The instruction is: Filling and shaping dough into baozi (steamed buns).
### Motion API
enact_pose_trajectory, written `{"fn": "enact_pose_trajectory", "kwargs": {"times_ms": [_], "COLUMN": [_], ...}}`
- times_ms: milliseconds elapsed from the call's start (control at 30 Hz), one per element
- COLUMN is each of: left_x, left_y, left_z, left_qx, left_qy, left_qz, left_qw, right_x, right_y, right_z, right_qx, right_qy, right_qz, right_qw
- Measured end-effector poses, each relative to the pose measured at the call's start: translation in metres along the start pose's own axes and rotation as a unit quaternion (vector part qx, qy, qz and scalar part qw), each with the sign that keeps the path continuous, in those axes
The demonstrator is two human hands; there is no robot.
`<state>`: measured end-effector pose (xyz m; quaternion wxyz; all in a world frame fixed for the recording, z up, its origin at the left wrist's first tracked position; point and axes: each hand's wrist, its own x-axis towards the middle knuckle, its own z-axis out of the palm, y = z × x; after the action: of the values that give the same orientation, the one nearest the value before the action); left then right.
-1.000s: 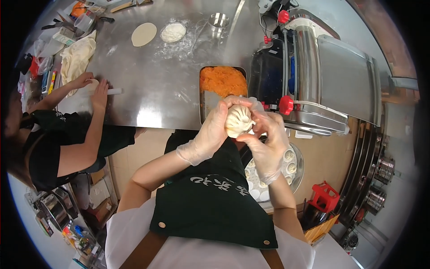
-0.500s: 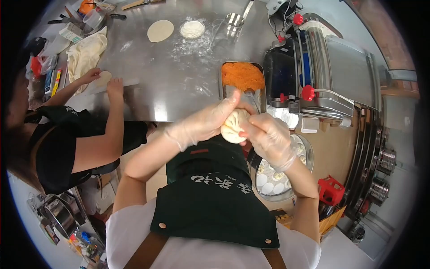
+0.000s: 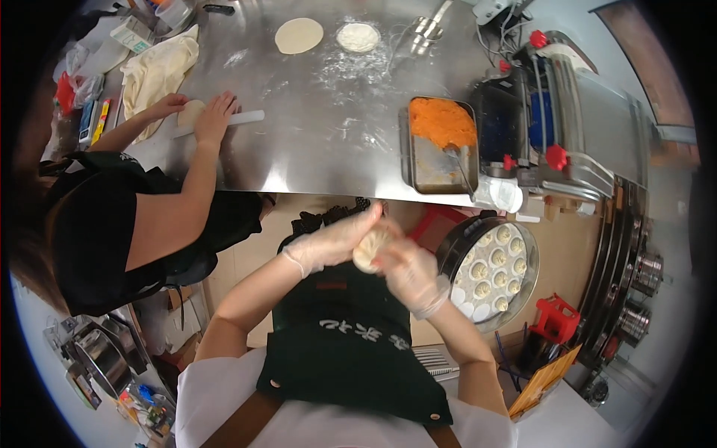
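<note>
A pale pleated bun [image 3: 370,251] sits between my two hands, in front of my dark green apron. My left hand [image 3: 334,239], in a clear glove, cups it from the left with the thumb up along its edge. My right hand [image 3: 412,278], also gloved and a little blurred, has its fingers closed on the bun's right rim. Beyond my hands, on the steel table, a metal tray [image 3: 436,178] holds orange filling [image 3: 442,122] and a spatula-like tool. To my right, a round steamer [image 3: 457,245] holds several pleated buns [image 3: 479,270] on white paper rounds.
At left, a co-worker's hands [image 3: 213,119] work a dough round with a white rolling pin [image 3: 247,117]. A flat dough disc [image 3: 299,36], a flour mound [image 3: 358,37] and a metal cup [image 3: 426,33] lie at the far side. A machine with red knobs [image 3: 556,157] stands at right.
My hands have drawn back from the table with the bun, toward my body. The view has shifted, so the filling tray and steamer show more fully. The co-worker's right hand has moved along the rolling pin.
</note>
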<state>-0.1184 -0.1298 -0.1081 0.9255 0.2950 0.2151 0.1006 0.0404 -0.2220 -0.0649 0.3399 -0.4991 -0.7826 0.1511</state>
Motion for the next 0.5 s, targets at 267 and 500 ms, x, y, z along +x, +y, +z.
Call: {"fn": "enact_pose_trajectory", "kwargs": {"times_ms": [267,500], "left_x": [0.019,0.075], "left_y": [-0.036,-0.022], "left_z": [-0.051,-0.097], "left_qx": [-0.175,0.032], "left_qy": [0.092,0.247], "left_qz": [0.118,0.272], "left_qw": [0.973,0.93], "right_x": [0.017,0.026], "right_y": [0.034,0.165], "right_z": [0.069,0.146], "right_qx": [0.081,0.154], "right_qy": [0.023,0.01], "right_qz": [0.172,0.238], "right_qw": [0.981,0.959]}}
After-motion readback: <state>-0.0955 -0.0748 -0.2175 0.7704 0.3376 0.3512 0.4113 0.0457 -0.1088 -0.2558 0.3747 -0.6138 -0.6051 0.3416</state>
